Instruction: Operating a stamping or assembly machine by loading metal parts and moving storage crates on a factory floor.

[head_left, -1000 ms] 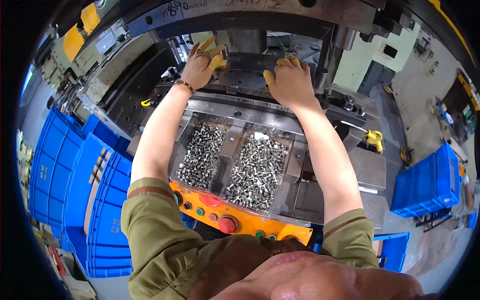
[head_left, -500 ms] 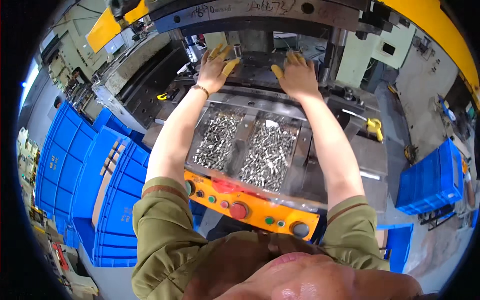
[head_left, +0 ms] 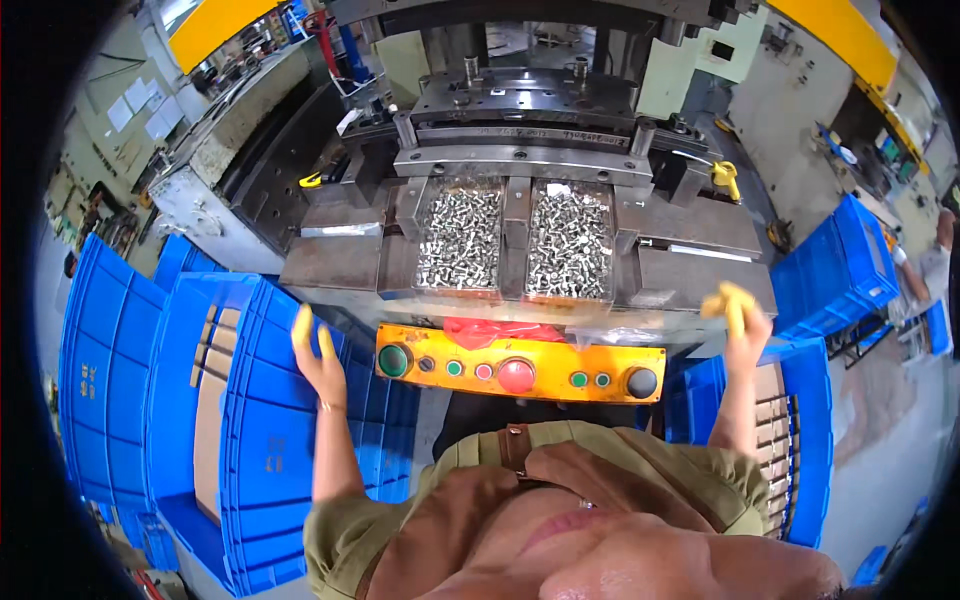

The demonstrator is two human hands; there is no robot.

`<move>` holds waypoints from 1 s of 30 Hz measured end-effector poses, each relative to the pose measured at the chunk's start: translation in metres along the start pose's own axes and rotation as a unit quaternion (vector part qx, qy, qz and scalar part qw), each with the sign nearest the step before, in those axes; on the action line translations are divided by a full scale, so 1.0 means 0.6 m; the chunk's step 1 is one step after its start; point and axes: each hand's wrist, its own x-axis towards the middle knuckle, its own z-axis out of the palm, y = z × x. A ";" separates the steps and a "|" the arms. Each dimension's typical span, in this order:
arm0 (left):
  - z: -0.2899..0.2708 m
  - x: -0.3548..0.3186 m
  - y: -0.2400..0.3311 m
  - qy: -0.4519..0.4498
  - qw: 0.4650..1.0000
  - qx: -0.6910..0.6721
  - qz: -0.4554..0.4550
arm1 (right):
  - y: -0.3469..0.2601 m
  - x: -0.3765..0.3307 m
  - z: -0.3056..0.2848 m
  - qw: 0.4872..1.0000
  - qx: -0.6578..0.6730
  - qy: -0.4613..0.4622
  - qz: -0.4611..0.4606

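Note:
My left hand (head_left: 322,372) is raised beside the left end of the orange control panel (head_left: 547,382), over the rim of a blue crate (head_left: 275,400). Yellow covers sit on its fingertips, which are apart, and it holds nothing. On the other side, my right hand (head_left: 742,335) hovers off the right front corner of the press table (head_left: 700,283), its yellow-tipped fingers loosely bent and apart with nothing seen in them. Two clear trays of small metal rivet-like parts (head_left: 460,235) (head_left: 570,245) stand in front of the steel die (head_left: 520,98).
The panel carries a green button (head_left: 394,360), a red button (head_left: 516,375) and a black one (head_left: 641,382). At right, another blue crate (head_left: 818,430) holds rows of brown pieces. A yellow-handled tool (head_left: 725,180) lies on the table's right. Another person's arm (head_left: 912,275) shows at far right.
Both hands have come back from the die, the left to the panel's left side, the right to its right side. My view has shifted, and the die's top now shows.

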 end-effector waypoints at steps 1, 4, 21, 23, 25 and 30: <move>-0.003 -0.050 -0.034 -0.008 0.998 -0.024 -0.057 | 0.026 -0.061 -0.001 0.996 -0.048 0.055 0.046; 0.036 -0.178 -0.120 -0.055 0.978 -0.081 -0.183 | 0.133 -0.215 0.037 0.985 -0.036 0.067 0.157; 0.136 -0.260 -0.241 -0.222 0.919 -0.128 -0.298 | 0.254 -0.336 0.117 0.916 0.011 0.038 0.400; 0.132 -0.260 -0.243 -0.239 0.918 -0.122 -0.293 | 0.243 -0.333 0.120 0.912 -0.002 0.033 0.409; 0.132 -0.256 -0.243 -0.249 0.913 -0.114 -0.303 | 0.235 -0.324 0.126 0.916 -0.019 0.031 0.399; 0.133 -0.250 -0.236 -0.257 0.901 -0.130 -0.323 | 0.237 -0.319 0.124 0.916 -0.017 0.030 0.400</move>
